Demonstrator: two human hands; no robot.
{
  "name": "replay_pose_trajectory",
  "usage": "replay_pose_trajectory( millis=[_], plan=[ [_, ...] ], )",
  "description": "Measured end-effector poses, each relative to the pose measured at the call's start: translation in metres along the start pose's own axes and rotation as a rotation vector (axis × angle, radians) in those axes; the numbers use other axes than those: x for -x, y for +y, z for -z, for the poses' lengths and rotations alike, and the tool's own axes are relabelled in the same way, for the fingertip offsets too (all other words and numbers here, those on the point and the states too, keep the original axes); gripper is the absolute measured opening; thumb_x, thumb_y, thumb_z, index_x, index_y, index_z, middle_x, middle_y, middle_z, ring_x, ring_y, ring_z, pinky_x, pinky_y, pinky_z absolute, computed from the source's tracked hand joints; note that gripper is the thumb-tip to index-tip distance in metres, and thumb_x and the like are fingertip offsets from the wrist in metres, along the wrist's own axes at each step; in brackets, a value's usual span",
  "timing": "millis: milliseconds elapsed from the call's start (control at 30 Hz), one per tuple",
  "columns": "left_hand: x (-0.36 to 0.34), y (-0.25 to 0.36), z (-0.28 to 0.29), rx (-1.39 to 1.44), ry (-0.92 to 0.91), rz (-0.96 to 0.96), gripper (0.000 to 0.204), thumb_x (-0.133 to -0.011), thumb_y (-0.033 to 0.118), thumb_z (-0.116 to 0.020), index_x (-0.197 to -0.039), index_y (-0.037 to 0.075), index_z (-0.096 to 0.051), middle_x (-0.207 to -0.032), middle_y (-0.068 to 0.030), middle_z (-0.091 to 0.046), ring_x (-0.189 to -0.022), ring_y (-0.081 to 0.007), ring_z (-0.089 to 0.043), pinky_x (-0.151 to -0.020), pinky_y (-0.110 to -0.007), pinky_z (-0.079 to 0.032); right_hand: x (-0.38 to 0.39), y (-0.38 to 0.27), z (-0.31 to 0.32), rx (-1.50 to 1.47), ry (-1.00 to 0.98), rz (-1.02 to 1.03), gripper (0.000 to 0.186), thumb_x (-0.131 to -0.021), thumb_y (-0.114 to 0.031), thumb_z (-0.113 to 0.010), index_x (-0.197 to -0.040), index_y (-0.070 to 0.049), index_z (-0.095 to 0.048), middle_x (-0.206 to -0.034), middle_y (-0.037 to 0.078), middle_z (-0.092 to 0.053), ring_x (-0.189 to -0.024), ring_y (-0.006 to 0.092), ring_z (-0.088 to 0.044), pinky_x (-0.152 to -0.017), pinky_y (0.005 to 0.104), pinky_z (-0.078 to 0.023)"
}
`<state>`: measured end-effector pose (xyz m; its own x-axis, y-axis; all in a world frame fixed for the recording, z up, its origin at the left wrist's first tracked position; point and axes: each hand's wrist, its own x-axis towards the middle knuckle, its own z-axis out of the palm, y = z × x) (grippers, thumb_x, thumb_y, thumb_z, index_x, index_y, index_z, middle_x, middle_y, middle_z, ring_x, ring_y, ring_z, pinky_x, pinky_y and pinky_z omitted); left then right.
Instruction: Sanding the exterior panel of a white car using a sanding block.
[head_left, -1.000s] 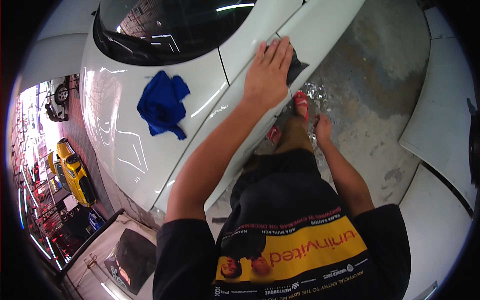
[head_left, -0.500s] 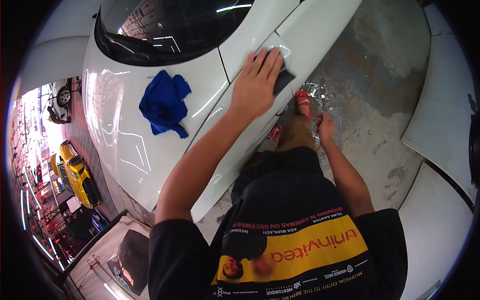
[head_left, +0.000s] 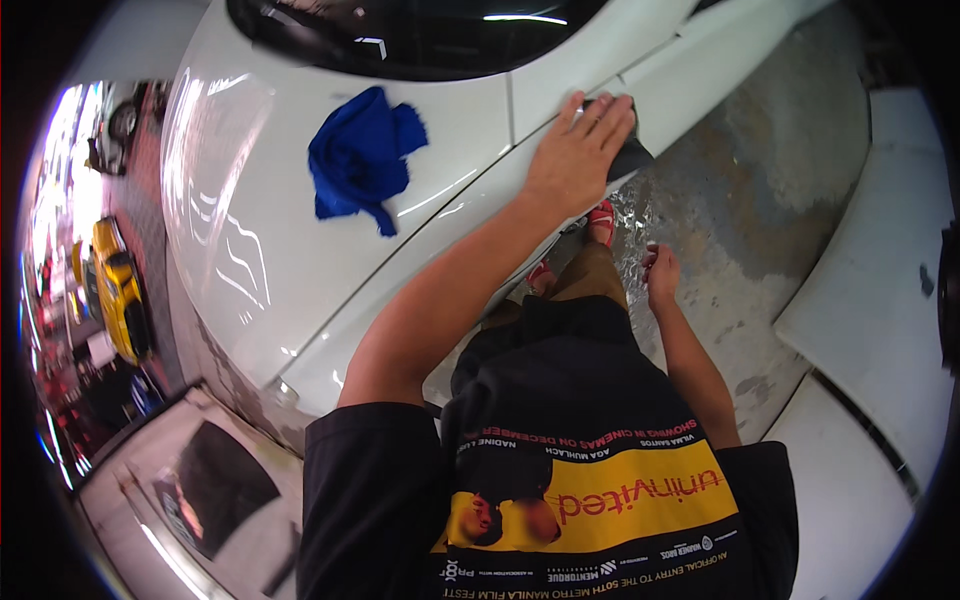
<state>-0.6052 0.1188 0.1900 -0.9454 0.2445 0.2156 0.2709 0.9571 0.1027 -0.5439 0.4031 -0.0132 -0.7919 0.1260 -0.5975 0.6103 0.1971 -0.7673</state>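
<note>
My left hand (head_left: 580, 150) lies with its fingers over a dark, flat pad (head_left: 630, 157), pressing it on the white car's side panel (head_left: 705, 70) along a panel seam. A crumpled blue cloth (head_left: 360, 155) rests on the car's broad front panel, left of that hand. My right hand (head_left: 660, 270) hangs low at my right side above the wet floor, fingers loosely curled, with nothing visible in it.
Dark windshield (head_left: 400, 30) at the top. Large pale panels (head_left: 860, 250) line the right side over concrete floor (head_left: 750, 200). At left are a yellow car (head_left: 120, 290), another vehicle (head_left: 120, 125) and a framed pale surface (head_left: 135, 500) carrying a dark item.
My left hand slid with the pad down the side panel toward me, then partly back up. The view has shifted, moving the car in frame. My right hand stays low.
</note>
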Motion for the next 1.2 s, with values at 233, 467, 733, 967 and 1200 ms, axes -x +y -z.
replay_pose_trajectory(
  millis=[233,467,733,967,1200],
  plan=[
    [0.16,0.0,0.051,0.091,-0.215,0.252,0.072,-0.08,0.006,-0.051,-0.151,0.001,-0.037,-0.162,-0.0122,-0.029,-0.15,-0.0272,-0.028,-0.122,-0.05,-0.016,0.009,-0.02,0.003,0.001,-0.049,-0.036,0.041,-0.102,-0.036,-0.042,-0.103,-0.002,-0.065,-0.068,0.003,-0.055,-0.05,0.0106,-0.046,-0.045,0.0282,-0.04],
    [0.067,0.012,0.008,-0.012,0.091,0.223,0.063,-0.087,0.011,-0.048,-0.147,-0.003,-0.039,-0.16,-0.0157,-0.031,-0.147,-0.0295,-0.031,-0.122,-0.042,-0.023,0.021,-0.031,-0.015,0.112,-0.142,-0.005,0.042,-0.102,-0.035,-0.041,-0.101,0.0,-0.065,-0.069,0.006,-0.057,-0.049,0.012,-0.048,-0.043,0.0284,-0.04],
    [0.197,-0.006,0.043,0.084,-0.021,0.298,0.061,-0.089,0.012,-0.046,-0.147,-0.006,-0.037,-0.158,-0.0185,-0.032,-0.145,-0.0304,-0.034,-0.121,-0.042,-0.025,0.009,-0.059,-0.018,0.153,-0.204,0.101,0.041,-0.105,-0.037,-0.041,-0.104,-0.004,-0.064,-0.069,0.003,-0.055,-0.053,0.0115,-0.048,-0.047,0.028,-0.04],
    [0.185,-0.027,0.04,0.023,-0.035,0.194,0.065,-0.087,0.01,-0.046,-0.15,-0.003,-0.034,-0.161,-0.0146,-0.03,-0.149,-0.0268,-0.028,-0.124,-0.041,-0.019,0.02,-0.086,-0.036,0.192,-0.288,0.133,0.042,-0.105,-0.038,-0.041,-0.103,-0.004,-0.064,-0.07,0.002,-0.055,-0.054,0.0107,-0.048,-0.048,0.0274,-0.041],
    [0.228,-0.02,0.054,-0.115,-0.135,0.274,0.065,-0.088,0.01,-0.045,-0.15,-0.005,-0.033,-0.161,-0.0172,-0.028,-0.15,-0.0289,-0.025,-0.124,-0.041,-0.017,0.022,-0.077,-0.038,0.117,-0.212,0.148,0.04,-0.104,-0.037,-0.041,-0.103,-0.004,-0.063,-0.07,0.003,-0.056,-0.054,0.0107,-0.049,-0.048,0.028,-0.041]
  ],
)
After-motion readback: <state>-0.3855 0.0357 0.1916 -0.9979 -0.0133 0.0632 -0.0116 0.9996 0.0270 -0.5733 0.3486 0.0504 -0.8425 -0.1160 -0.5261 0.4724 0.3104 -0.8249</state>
